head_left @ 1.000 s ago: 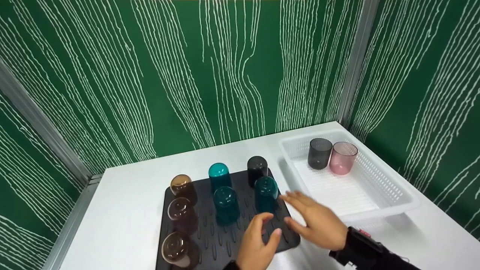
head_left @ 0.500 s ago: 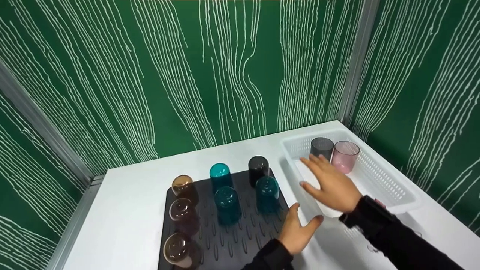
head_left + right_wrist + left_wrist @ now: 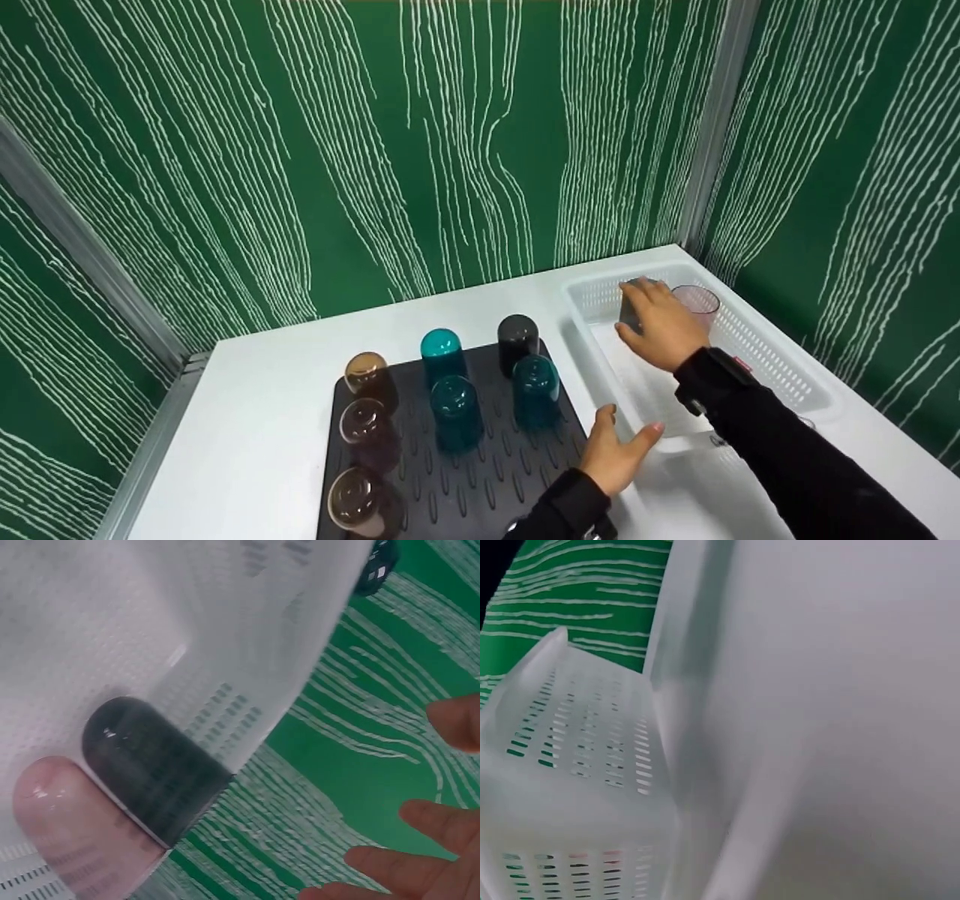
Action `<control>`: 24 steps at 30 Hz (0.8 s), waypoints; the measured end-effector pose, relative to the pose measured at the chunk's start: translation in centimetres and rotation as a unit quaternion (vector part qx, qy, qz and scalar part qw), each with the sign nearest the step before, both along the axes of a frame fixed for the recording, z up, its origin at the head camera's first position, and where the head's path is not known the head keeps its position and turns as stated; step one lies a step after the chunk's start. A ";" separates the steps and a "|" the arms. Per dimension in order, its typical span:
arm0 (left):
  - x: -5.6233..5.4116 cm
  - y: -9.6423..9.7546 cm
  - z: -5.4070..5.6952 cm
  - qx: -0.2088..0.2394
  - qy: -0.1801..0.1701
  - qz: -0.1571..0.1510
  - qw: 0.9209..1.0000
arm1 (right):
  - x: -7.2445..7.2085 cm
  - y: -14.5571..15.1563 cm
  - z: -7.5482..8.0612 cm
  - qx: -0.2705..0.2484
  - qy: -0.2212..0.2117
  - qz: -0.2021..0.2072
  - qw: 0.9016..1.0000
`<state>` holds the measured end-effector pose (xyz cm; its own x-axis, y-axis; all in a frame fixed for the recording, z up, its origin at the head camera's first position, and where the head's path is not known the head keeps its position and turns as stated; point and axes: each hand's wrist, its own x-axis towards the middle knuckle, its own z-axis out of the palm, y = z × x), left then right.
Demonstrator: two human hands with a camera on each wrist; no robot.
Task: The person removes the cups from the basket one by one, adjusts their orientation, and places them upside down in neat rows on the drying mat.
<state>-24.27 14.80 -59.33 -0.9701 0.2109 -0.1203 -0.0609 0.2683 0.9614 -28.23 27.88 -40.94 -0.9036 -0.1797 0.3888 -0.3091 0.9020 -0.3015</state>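
Observation:
My right hand is over the white basket, fingers extended above a grey tumbler that it partly hides. In the right wrist view, those fingers are spread apart from the grey tumbler. Beside it is a pink tumbler; both stand upright, mouths up. My left hand, thumb and fingers parted, holds nothing between the dark ridged drying mat and the basket's near left side. In the left wrist view only the basket and table show.
Several tumblers stand upside down on the mat: amber, brownish, brown, bright teal, two darker teal and a black one. Green walls with white lines enclose the white table.
My right hand has gone from beside the mat, rightward and away, over the grey tumbler in the basket. The left hand has shifted right from over the mat toward the basket. The tumblers stay put.

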 end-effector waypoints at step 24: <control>0.1 0.1 0.1 0.100 0.010 -0.052 0.994 | -7.9 1.5 -5.0 0.083 -0.064 -0.082 0.991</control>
<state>-24.22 14.90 -59.26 -0.9433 0.3286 -0.0475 -0.0240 0.0753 0.9969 -36.09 29.37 -45.92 -0.9662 -0.0781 0.2456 -0.1228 0.9774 -0.1722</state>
